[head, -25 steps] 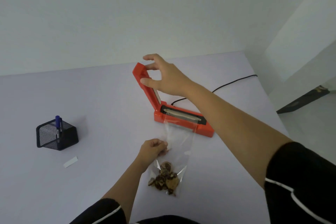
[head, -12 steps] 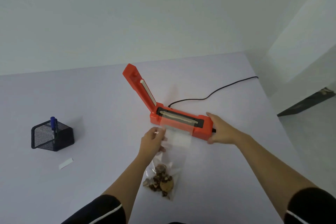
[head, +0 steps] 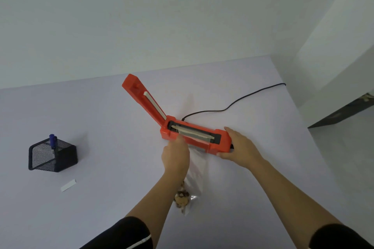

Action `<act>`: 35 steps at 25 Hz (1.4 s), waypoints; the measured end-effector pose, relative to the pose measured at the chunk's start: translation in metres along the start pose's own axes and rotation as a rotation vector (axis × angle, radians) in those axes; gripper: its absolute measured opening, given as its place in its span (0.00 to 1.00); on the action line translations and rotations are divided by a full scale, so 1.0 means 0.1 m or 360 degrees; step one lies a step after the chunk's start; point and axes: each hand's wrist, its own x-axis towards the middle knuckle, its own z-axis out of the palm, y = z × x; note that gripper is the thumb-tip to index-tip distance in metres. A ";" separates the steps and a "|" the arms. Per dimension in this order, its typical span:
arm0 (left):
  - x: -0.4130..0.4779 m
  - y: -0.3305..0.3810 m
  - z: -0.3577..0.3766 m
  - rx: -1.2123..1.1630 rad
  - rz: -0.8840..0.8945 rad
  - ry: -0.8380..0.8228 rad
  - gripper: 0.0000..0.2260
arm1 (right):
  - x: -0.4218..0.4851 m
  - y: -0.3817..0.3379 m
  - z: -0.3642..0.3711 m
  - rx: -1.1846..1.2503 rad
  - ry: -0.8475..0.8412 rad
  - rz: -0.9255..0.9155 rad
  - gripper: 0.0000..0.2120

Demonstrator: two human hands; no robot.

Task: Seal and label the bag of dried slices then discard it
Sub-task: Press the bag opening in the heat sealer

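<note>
An orange heat sealer (head: 218,144) stands mid-table with its lid (head: 144,101) raised up to the left. A clear bag (head: 197,174) with brown dried slices (head: 183,198) at its bottom lies in front of it, its open top laid over the sealing bar. My left hand (head: 175,156) holds the bag's upper left part against the sealer's front. My right hand (head: 239,148) grips the sealer's right end. A white label strip (head: 68,185) lies on the table at the left.
A black mesh pen holder (head: 53,155) with a blue marker (head: 53,141) stands at the left. The sealer's black cord (head: 238,101) runs back right to the table edge. The white wall is close behind; floor lies to the right.
My right hand left the raised lid and came down onto the sealer's right end. My left hand slid the bag's top up onto the sealing bar.
</note>
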 end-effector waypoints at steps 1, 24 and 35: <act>-0.01 0.02 0.00 0.0064 0.0030 -0.0017 0.05 | 0.00 0.00 0.00 -0.0007 0.0005 0.0000 0.46; 0.01 -0.04 -0.08 0.0560 0.0348 -0.0126 0.17 | -0.01 -0.02 0.01 -0.0128 0.0008 0.0017 0.46; 0.06 -0.05 -0.10 0.0678 0.0446 -0.0150 0.17 | 0.00 -0.04 0.00 -0.0195 -0.0017 0.0020 0.45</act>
